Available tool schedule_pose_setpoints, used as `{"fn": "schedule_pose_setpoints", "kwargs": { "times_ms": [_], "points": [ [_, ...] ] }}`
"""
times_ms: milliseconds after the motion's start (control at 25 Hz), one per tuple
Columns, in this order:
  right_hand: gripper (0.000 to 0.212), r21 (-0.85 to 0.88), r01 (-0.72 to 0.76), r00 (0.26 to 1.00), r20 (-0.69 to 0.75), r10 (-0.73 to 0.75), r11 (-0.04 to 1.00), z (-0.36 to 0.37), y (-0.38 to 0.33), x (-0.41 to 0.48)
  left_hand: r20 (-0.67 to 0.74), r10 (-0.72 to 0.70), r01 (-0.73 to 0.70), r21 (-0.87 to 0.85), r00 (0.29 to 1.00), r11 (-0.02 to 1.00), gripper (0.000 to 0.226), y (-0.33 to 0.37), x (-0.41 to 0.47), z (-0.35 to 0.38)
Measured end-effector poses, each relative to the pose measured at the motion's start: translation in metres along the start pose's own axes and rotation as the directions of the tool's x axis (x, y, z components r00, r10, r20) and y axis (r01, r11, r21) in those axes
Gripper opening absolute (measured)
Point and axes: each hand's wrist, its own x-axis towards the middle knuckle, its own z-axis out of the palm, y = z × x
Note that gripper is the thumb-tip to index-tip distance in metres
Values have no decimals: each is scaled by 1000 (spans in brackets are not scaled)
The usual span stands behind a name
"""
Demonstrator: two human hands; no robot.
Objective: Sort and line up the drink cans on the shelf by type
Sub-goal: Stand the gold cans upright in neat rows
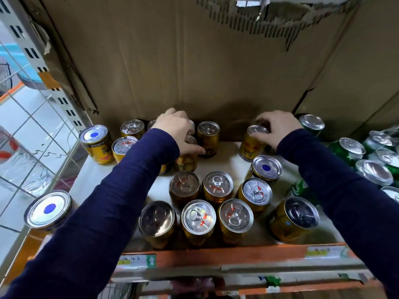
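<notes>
Several short gold drink cans stand on the white shelf (228, 162). My left hand (176, 130) grips a gold can (186, 160) near the back, its top hidden under my palm. My right hand (275, 128) grips the top of another gold can (252, 147), which leans to the left. Some gold cans show pull-tab lids (218, 186); others stand upside down with a blue dot on the base (266, 168). Green cans (349, 149) crowd the right side, and one green can (301, 188) sits partly behind my right sleeve.
A cardboard wall (194, 72) closes the back of the shelf, torn at the top. The orange shelf edge (237, 254) with price labels runs along the front. A perforated metal upright (43, 67) and a wire grid (32, 137) bound the left side.
</notes>
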Motion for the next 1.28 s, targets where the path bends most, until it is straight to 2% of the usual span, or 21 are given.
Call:
{"fn": "schedule_pose_setpoints", "kwargs": {
  "times_ms": [80,160,240,320,480,560,680,800,1000,1160,1280],
  "points": [
    [55,-137,-13,992,124,30,991,7,2,5,58,153,-138,-213,986,967,56,20,-4,-6],
    [64,-175,-9,976,212,47,984,13,-2,10,237,290,-193,-360,927,913,52,42,-11,-8],
    [66,-110,-15,970,240,42,994,12,-4,14,412,329,-163,-389,849,907,55,57,-15,-6],
    [63,-1,1,963,269,-1,1000,6,-5,14,466,318,-136,-383,826,914,59,61,-14,-2],
    [54,175,52,951,292,-102,983,3,-3,16,371,278,-152,-334,886,930,56,59,-1,-1],
    [55,182,43,949,300,-97,982,5,-1,21,285,198,-90,-350,938,933,54,52,8,0],
    [58,155,67,951,288,-110,986,9,-1,26,217,99,-29,-305,971,952,53,47,16,0],
    [64,93,131,951,269,-152,987,8,1,29,182,86,-40,-244,980,969,53,52,18,-2],
    [73,103,166,917,349,-192,981,5,0,29,201,114,-67,-226,973,972,56,59,13,-3],
    [70,15,43,928,369,-46,999,4,-3,30,192,126,-80,-233,973,969,60,62,2,2],
    [65,99,-10,945,328,-23,995,5,-10,33,178,111,-63,-254,978,965,61,57,-4,1]
  ]
}}
